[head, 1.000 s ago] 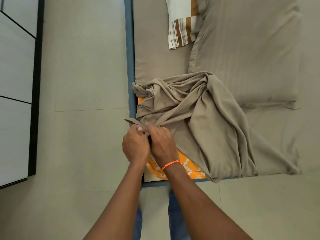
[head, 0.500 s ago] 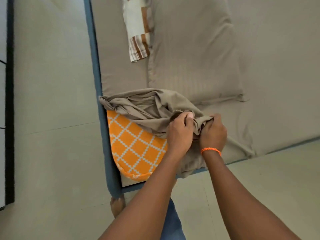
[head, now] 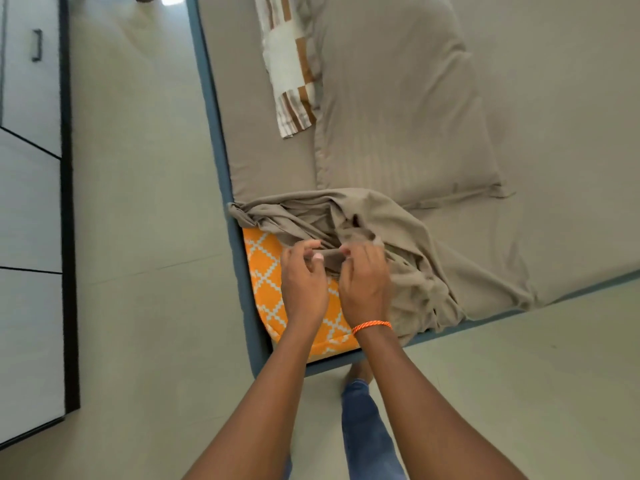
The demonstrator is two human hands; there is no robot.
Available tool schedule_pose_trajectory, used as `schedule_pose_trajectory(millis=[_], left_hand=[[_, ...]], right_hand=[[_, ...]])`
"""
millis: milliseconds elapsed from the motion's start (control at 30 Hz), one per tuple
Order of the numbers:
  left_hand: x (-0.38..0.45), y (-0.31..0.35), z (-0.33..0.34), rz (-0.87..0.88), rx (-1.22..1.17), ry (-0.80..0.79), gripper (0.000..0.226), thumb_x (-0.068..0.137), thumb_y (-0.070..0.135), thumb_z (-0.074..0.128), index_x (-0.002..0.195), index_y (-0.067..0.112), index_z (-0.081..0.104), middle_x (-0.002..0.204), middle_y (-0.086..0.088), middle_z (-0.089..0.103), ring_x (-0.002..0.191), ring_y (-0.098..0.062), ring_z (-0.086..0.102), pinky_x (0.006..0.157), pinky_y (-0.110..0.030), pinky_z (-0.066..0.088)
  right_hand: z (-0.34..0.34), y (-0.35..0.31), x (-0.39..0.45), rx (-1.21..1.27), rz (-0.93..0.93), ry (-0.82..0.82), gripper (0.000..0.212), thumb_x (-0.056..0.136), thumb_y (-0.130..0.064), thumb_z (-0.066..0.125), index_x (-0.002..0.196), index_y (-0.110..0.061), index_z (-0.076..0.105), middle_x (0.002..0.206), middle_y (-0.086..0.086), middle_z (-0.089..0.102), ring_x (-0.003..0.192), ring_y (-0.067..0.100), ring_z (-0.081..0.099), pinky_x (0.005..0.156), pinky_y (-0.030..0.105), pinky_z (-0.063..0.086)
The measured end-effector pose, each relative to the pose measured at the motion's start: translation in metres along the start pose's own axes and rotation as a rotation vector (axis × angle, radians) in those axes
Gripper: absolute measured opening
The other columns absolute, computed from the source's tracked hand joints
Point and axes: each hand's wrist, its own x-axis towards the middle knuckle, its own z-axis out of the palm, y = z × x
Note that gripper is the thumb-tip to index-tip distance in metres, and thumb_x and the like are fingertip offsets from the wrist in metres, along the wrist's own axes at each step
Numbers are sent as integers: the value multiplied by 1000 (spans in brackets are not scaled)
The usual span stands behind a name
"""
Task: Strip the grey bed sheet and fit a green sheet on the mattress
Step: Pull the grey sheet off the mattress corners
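Hands (head: 304, 282) (head: 363, 282) hide part of grey sheet (head: 398, 244).

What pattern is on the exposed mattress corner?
Orange with a white diamond lattice, seen in the head view.

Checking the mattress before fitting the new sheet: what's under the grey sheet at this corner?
Where the grey sheet is peeled back, an orange diamond-patterned mattress shows. Elsewhere the sheet covers it.

Home bedroom, mattress (head: 263, 299), pillow (head: 398, 98), wardrobe (head: 31, 202), tiled floor (head: 138, 237)
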Motion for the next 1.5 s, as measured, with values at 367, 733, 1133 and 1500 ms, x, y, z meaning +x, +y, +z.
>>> schedule_pose_trajectory(millis=[367,733,1133,1500], left_hand=[[0,2,-216,21,-2,104,27,101,12,58,117,33,65,113,8,56,89,-15,65,84,-40,57],[-23,54,-342,24,-27,45,20,103,19,57,104,33,71,100,16,70,90,-13,71,84,-43,60],[-87,158,-286,142,-80,-164,25,95,20,58,91,40,72,90,13,75,85,-11,72,83,-47,62],[-212,272,-95,300,-62,-339,25,96,13,59,91,34,72,85,12,74,82,-14,71,84,-45,59]], right_hand=[[-2,-197,-33,297,-32,-191,19,94,-9,52,90,-22,65,87,-10,63,78,10,57,66,29,44],[-64,-303,-52,284,6,-199,21,90,-14,50,86,-24,68,84,-11,66,79,9,61,69,37,51],[-207,-267,-58,269,84,-30,19,89,-11,55,82,-24,68,79,-11,68,74,6,62,66,36,52],[-386,-84,-69,242,187,107,24,88,-11,52,79,-26,69,72,-10,68,67,10,63,62,40,53]])
